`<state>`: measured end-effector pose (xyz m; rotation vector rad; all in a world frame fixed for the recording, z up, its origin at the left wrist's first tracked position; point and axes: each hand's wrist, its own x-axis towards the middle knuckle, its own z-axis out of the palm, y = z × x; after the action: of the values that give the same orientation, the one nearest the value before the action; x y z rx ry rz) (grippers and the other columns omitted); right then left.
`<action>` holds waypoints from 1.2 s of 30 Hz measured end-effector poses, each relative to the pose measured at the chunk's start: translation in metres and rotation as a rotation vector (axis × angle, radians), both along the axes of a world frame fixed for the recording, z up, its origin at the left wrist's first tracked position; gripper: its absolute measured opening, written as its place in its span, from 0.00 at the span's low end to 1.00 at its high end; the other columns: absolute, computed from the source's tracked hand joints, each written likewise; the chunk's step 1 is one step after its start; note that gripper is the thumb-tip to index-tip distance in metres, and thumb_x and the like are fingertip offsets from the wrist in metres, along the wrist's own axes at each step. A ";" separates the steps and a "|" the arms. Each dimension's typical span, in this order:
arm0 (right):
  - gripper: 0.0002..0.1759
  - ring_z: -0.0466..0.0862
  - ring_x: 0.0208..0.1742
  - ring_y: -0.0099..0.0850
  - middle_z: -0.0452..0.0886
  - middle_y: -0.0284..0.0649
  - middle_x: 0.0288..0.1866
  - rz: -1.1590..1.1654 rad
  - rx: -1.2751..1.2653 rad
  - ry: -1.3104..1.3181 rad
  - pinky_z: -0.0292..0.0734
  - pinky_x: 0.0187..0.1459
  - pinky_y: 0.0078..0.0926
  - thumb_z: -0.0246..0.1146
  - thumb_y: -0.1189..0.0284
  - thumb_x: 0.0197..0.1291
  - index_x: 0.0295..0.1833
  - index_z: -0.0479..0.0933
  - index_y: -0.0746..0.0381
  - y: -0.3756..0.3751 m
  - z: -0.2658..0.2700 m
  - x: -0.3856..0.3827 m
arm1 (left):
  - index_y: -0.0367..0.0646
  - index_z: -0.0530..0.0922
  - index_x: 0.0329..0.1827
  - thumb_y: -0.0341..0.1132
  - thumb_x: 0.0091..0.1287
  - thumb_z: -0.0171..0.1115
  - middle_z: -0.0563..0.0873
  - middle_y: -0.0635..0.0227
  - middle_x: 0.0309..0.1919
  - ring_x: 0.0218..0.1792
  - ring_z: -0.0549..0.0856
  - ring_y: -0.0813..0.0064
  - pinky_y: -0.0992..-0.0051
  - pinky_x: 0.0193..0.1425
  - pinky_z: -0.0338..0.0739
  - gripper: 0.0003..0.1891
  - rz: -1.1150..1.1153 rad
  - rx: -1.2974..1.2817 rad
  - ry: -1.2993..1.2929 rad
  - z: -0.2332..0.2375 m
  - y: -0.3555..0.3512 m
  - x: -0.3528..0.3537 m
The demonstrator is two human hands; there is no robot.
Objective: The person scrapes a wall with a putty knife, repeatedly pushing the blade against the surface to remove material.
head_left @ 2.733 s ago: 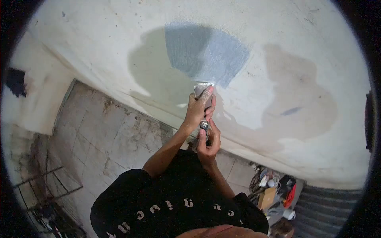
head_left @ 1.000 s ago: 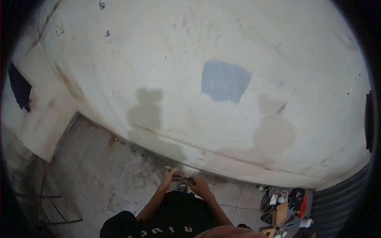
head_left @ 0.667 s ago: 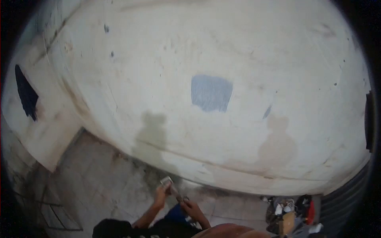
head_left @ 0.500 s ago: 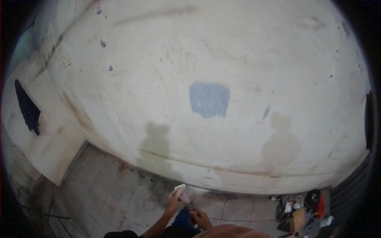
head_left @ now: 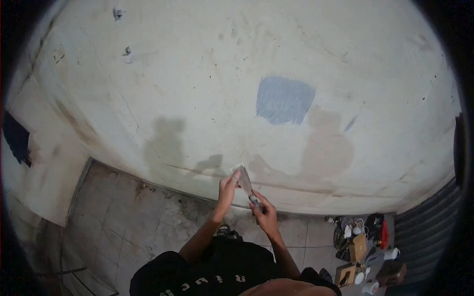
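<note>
In front of my body, the fingers of my right hand [head_left: 266, 215] are wrapped round the handle of a putty knife [head_left: 247, 183], its blade pointing up toward the wall. My left hand [head_left: 227, 191] grips the blade near its wide end, thumb and fingers against the metal. A pale edge shows along the blade's tip; whether it is a separate piece or residue, I cannot make out. Beyond both hands stands a dirty off-white wall [head_left: 207, 98]. On it is a squarish grey-blue patch [head_left: 285, 100], with a small grey streak [head_left: 350, 123] to its right.
A dark tiled floor [head_left: 116, 217] meets the wall's foot. At right lie bags, a cardboard box [head_left: 358, 247], white cups and a red item [head_left: 384, 234], beside a corrugated shutter [head_left: 434, 222]. A dark cloth [head_left: 16, 138] hangs at left. Holes with torn edges mark the upper left wall.
Both hands have risen with the putty knife, from low by the body to in front of the wall. The view has shifted, so the grey-blue patch now appears higher and further right.
</note>
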<state>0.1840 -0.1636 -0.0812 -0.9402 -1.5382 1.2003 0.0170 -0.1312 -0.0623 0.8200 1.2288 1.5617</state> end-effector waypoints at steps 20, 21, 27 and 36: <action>0.21 0.67 0.22 0.14 0.76 0.28 0.23 -0.367 0.154 0.103 0.60 0.24 0.15 0.59 0.75 0.69 0.66 0.72 0.64 0.105 0.079 -0.097 | 0.36 0.79 0.46 0.51 0.75 0.51 0.73 0.73 0.18 0.13 0.73 0.81 0.80 0.15 0.68 0.22 -0.281 0.208 -0.239 0.117 0.154 -0.011; 0.21 0.67 0.22 0.14 0.76 0.28 0.23 -0.369 0.139 0.088 0.60 0.24 0.14 0.59 0.75 0.69 0.66 0.72 0.64 0.102 0.077 -0.098 | 0.36 0.79 0.46 0.51 0.75 0.51 0.73 0.73 0.18 0.12 0.73 0.81 0.79 0.14 0.68 0.23 -0.270 0.208 -0.226 0.116 0.153 -0.011; 0.20 0.67 0.22 0.13 0.73 0.27 0.22 -0.341 0.184 0.084 0.60 0.24 0.15 0.59 0.77 0.68 0.64 0.73 0.65 0.110 0.043 -0.101 | 0.36 0.79 0.41 0.50 0.75 0.50 0.70 0.74 0.15 0.10 0.71 0.81 0.79 0.13 0.66 0.23 -0.254 0.177 -0.229 0.084 0.162 -0.020; 0.20 0.69 0.25 0.15 0.74 0.29 0.26 -0.382 0.210 0.090 0.62 0.28 0.16 0.60 0.79 0.66 0.63 0.74 0.66 0.116 0.029 -0.098 | 0.38 0.78 0.37 0.51 0.75 0.51 0.68 0.74 0.14 0.08 0.70 0.80 0.79 0.12 0.65 0.22 -0.271 0.146 -0.180 0.082 0.163 -0.015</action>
<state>0.0860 -0.0480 -0.0518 -0.9716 -1.3096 0.7836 0.0018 0.0321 0.0199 0.8786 0.8448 1.4785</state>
